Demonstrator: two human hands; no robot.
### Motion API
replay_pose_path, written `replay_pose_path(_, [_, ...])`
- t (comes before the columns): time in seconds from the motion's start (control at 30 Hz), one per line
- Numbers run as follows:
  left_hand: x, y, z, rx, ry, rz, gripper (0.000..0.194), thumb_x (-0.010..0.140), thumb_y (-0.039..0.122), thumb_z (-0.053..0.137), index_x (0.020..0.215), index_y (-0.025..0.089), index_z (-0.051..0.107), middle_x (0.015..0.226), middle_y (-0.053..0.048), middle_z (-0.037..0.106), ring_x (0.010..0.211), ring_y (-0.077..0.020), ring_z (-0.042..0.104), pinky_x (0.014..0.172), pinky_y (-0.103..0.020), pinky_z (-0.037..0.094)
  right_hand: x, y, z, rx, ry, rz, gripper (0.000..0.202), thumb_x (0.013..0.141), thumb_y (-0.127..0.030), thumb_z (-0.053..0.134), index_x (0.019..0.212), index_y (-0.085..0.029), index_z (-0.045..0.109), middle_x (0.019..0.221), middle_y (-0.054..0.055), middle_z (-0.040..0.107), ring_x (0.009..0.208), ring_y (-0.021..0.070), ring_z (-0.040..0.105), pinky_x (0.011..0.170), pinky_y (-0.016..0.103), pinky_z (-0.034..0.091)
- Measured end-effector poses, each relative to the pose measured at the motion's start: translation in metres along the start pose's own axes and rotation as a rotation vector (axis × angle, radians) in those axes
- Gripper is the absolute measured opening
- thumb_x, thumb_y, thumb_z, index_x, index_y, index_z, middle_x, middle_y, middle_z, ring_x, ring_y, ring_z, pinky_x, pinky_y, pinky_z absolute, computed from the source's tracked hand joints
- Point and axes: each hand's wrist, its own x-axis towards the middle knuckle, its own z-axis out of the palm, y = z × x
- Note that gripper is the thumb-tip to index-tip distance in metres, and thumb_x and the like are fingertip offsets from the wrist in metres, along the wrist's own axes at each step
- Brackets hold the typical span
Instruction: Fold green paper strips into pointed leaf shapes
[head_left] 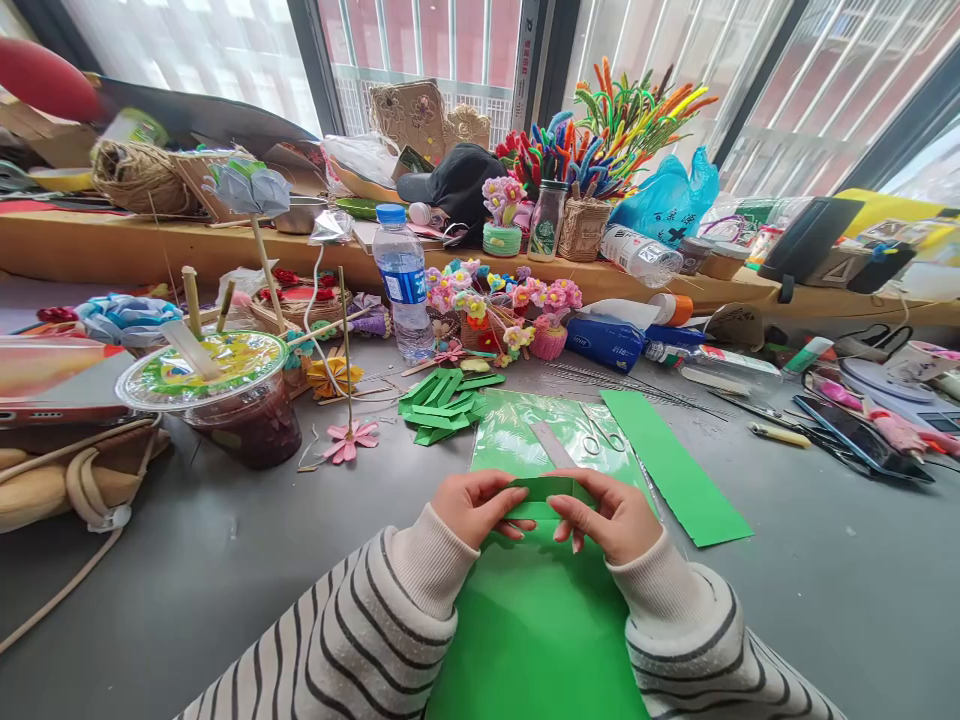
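Both hands hold a small folded green paper strip (546, 490) between thumbs and fingers. My left hand (480, 505) pinches its left end, and my right hand (604, 508) grips the right end. Beneath them lies a large green sheet (536, 640). Just beyond, a clear plastic packet (510, 425) carries a grey ruler-like strip (551, 443) and scissors (602, 437). A long green paper strip (675, 465) rests to the right of the packet. Several folded green pieces (442, 405) are piled at its upper left.
On the left stand a lidded cup of dark drink (251, 425) and a pink paper flower (350, 441) on a stick. A water bottle (405, 300) and crocheted flowers (469, 300) are farther back. At the right lies a phone (862, 437) among cables.
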Motion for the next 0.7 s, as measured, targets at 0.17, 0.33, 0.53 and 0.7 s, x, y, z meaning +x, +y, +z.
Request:
replay_pose_path(0.17, [0.0019, -0.0023, -0.0002, 0.064, 0.012, 0.056, 0.021, 0.055, 0.029, 0.061, 0.063, 0.011, 0.054, 0.041, 0.003, 0.053, 0.038, -0.0131, 0.055, 0.035, -0.021, 0.044, -0.0006, 0.0000, 0.0006, 0.006, -0.001, -0.006, 0.020, 0.060, -0.024, 0.061, 0.076, -0.013, 0.059, 0.042, -0.003, 0.055, 0.034, 0.0087, 0.051, 0.033, 0.018, 0.044])
replay_pose_path(0.33, [0.0039, -0.0059, -0.0008, 0.126, 0.009, 0.132, 0.023, 0.059, 0.033, 0.058, 0.064, 0.011, 0.052, 0.039, 0.004, 0.050, 0.034, -0.0119, 0.052, 0.032, -0.021, 0.042, 0.0004, 0.0020, -0.0008, 0.023, 0.022, 0.022, 0.018, 0.059, -0.027, 0.062, 0.072, -0.015, 0.062, 0.038, -0.003, 0.057, 0.033, 0.0087, 0.051, 0.034, 0.018, 0.044])
replay_pose_path(0.53, [0.0010, -0.0022, 0.0035, 0.034, -0.097, 0.070, 0.027, 0.062, 0.038, 0.054, 0.071, 0.013, 0.049, 0.046, 0.002, 0.054, 0.037, -0.0130, 0.054, 0.033, -0.021, 0.043, 0.0002, 0.0038, -0.0009, 0.058, 0.041, 0.087, 0.018, 0.057, -0.027, 0.063, 0.072, -0.016, 0.066, 0.038, -0.001, 0.059, 0.033, 0.0101, 0.054, 0.036, 0.019, 0.047])
replay_pose_path(0.7, [0.0006, 0.0013, 0.0044, 0.029, -0.088, 0.002, 0.032, 0.064, 0.046, 0.047, 0.066, 0.014, 0.049, 0.046, 0.001, 0.055, 0.038, -0.0133, 0.054, 0.033, -0.021, 0.042, -0.0008, 0.0032, 0.0017, 0.084, 0.013, 0.094, 0.017, 0.055, -0.026, 0.064, 0.070, -0.017, 0.067, 0.041, -0.001, 0.060, 0.037, 0.0122, 0.057, 0.036, 0.020, 0.048])
